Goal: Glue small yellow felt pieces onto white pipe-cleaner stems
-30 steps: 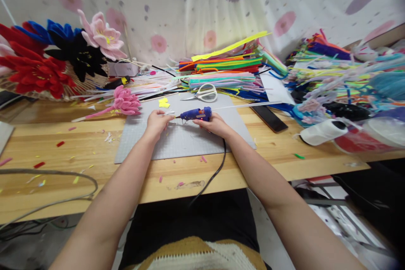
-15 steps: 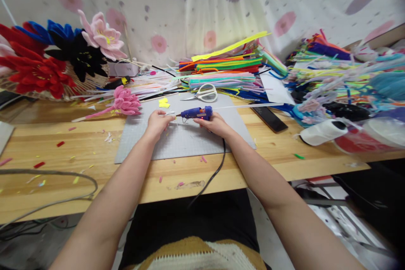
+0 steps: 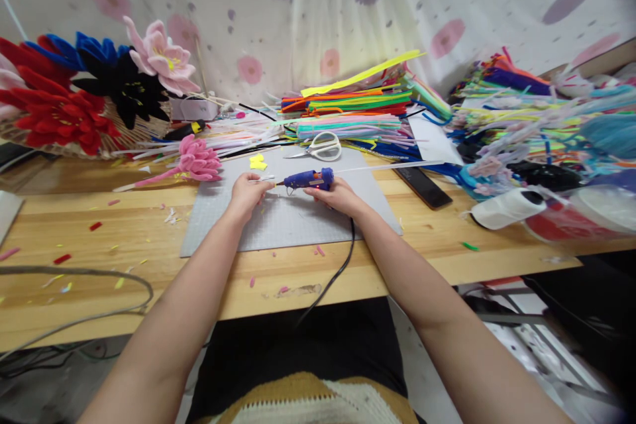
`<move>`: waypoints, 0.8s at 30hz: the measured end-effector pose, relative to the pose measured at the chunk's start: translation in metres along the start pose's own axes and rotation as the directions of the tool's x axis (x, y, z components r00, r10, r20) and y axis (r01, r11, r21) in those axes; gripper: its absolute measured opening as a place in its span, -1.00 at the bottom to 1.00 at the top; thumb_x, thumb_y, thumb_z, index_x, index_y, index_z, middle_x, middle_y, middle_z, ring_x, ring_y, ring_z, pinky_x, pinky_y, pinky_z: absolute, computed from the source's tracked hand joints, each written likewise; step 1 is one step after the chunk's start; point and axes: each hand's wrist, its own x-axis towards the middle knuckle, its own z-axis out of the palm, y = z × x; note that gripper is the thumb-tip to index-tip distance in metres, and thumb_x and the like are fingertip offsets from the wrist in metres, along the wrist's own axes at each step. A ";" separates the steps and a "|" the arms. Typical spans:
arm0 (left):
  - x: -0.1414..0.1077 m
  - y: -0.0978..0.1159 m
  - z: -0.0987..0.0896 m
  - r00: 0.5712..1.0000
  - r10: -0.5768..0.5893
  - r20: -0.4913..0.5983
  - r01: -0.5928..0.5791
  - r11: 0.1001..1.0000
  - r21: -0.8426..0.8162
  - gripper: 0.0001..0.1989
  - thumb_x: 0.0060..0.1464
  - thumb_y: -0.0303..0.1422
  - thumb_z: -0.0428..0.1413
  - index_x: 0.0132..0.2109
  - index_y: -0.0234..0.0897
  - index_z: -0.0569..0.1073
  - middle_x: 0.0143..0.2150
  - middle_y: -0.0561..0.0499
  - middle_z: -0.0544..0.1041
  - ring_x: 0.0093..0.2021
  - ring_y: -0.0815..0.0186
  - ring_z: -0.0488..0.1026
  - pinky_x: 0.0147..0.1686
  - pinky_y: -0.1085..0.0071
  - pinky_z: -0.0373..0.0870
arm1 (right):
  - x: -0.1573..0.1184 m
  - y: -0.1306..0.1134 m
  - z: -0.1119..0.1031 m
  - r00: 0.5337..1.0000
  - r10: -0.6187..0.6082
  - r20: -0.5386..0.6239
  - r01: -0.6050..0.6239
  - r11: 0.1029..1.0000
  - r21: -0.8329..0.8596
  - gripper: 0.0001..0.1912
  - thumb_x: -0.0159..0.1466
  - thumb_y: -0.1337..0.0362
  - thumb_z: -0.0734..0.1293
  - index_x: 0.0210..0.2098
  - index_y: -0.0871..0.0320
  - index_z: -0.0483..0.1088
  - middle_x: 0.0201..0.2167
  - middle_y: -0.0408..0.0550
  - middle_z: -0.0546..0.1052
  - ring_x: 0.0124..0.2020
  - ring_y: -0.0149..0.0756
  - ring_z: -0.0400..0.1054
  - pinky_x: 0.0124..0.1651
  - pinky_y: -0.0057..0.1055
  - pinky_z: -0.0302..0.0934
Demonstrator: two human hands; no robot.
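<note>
My right hand [image 3: 338, 196] is wrapped round a blue hot glue gun [image 3: 307, 179], which points left with a long clear glue stick [image 3: 387, 166] sticking out of its back. A small red light glows on the gun. My left hand [image 3: 250, 195] pinches a small white piece [image 3: 267, 177], too small to make out fully, right at the gun's nozzle. Both hands are over the grey cutting mat [image 3: 293, 228]. Just beyond them on the mat lie small yellow pieces [image 3: 258, 161] and white-handled scissors [image 3: 325, 146].
Left of the mat lies a pink fuzzy flower [image 3: 199, 159]; larger fuzzy flowers [image 3: 64, 116] stand behind it. Bundles of coloured pipe cleaners [image 3: 355, 103] line the back. A phone [image 3: 423, 185] and white spool [image 3: 507, 207] lie right. The gun's black cord [image 3: 342, 265] hangs over the front edge.
Almost nothing differs. Both hands keep their places, with the glue gun's nozzle still beside the white piece.
</note>
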 end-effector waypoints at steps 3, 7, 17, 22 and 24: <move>0.001 -0.001 -0.001 1.000 0.007 0.012 -0.007 1.000 -0.019 -0.61 -0.32 -0.41 0.22 -0.33 -0.25 0.19 -0.69 0.23 0.22 -0.74 0.53 0.12 -0.75 0.58 -0.02 | 0.000 0.002 -0.001 0.999 0.007 0.036 -0.007 1.000 0.004 -0.56 0.03 -0.10 0.30 -0.45 0.20 0.43 -0.67 -0.18 0.35 -0.62 -0.48 0.17 -0.50 -0.49 0.08; 0.001 -0.002 -0.001 1.000 0.014 0.008 -0.013 0.999 -0.046 -0.60 -0.32 -0.41 0.22 -0.32 -0.25 0.18 -0.67 0.22 0.24 -0.72 0.52 0.15 -0.75 0.59 -0.01 | 0.000 0.004 -0.004 0.999 0.012 0.049 -0.013 1.000 0.026 -0.55 0.00 -0.11 0.32 -0.50 0.21 0.41 -0.71 -0.20 0.30 -0.67 -0.51 0.12 -0.56 -0.50 0.04; -0.001 0.001 0.000 0.997 -0.007 -0.078 0.000 0.996 -0.089 -0.56 -0.31 -0.42 0.24 -0.29 -0.25 0.15 -0.55 0.13 0.37 -0.65 0.51 0.23 -0.72 0.59 0.04 | -0.002 0.006 -0.022 0.977 0.099 -0.189 -0.092 0.995 0.046 -0.54 0.00 -0.12 0.30 -0.56 0.21 0.36 -0.72 -0.17 0.30 -0.65 -0.48 0.14 -0.49 -0.46 0.06; -0.001 0.002 0.000 0.994 -0.035 -0.100 0.021 0.990 -0.137 -0.53 -0.31 -0.43 0.24 -0.28 -0.24 0.14 -0.51 0.11 0.39 -0.62 0.50 0.25 -0.71 0.59 0.04 | 0.002 0.016 -0.030 0.936 0.164 -0.311 -0.153 0.986 0.060 -0.52 0.01 -0.14 0.28 -0.60 0.21 0.35 -0.73 -0.14 0.32 -0.66 -0.45 0.16 -0.50 -0.45 0.08; -0.001 0.002 0.001 0.994 -0.036 -0.105 0.020 0.988 -0.152 -0.53 -0.31 -0.44 0.24 -0.27 -0.24 0.13 -0.50 0.11 0.39 -0.62 0.51 0.25 -0.71 0.59 0.03 | 0.006 0.022 -0.032 0.914 0.160 -0.373 -0.160 0.987 0.031 -0.53 0.01 -0.12 0.29 -0.58 0.21 0.38 -0.67 -0.08 0.39 -0.59 -0.40 0.26 -0.44 -0.43 0.13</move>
